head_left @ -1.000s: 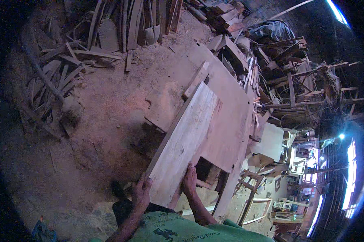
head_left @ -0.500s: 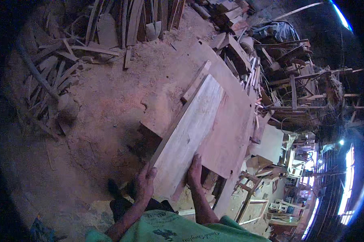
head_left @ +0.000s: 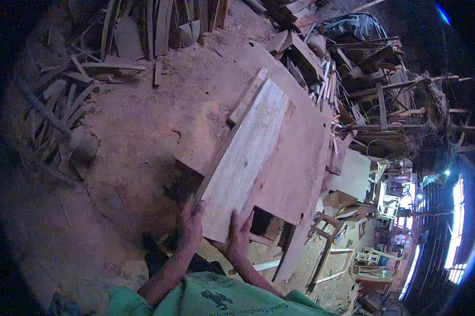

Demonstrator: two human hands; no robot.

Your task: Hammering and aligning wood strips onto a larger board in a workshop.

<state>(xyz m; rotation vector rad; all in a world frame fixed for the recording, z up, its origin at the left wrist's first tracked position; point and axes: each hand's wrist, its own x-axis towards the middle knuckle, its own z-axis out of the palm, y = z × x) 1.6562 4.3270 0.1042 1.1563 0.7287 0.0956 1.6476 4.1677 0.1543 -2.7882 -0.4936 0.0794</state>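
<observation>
A long pale wooden board (head_left: pixel 246 162) lies lengthwise on a wide brown tabletop (head_left: pixel 295 174), its near end hanging toward me past the table's edge. At its left edge, close to the near end, my left hand (head_left: pixel 190 225) is closed on the wood. My right hand (head_left: pixel 238 237) grips the near end at the right corner, thumb and fingers parted around it; the fingers under the board are hidden. Against the board's far left side lies a narrow wooden strip (head_left: pixel 248 96), on the tabletop.
Stacked timber offcuts (head_left: pixel 306 58) crowd the table's far right. Upright planks and a shovel (head_left: pixel 189 34) lean at the far left, near a pile of sticks (head_left: pixel 63 100). A dark square gap (head_left: pixel 261 221) opens in the tabletop's near edge. Wooden frames (head_left: pixel 335 266) stand at right.
My right hand has shifted from the board's right side to its near end corner. The left hand stays at the left edge. The whole view has shifted slightly.
</observation>
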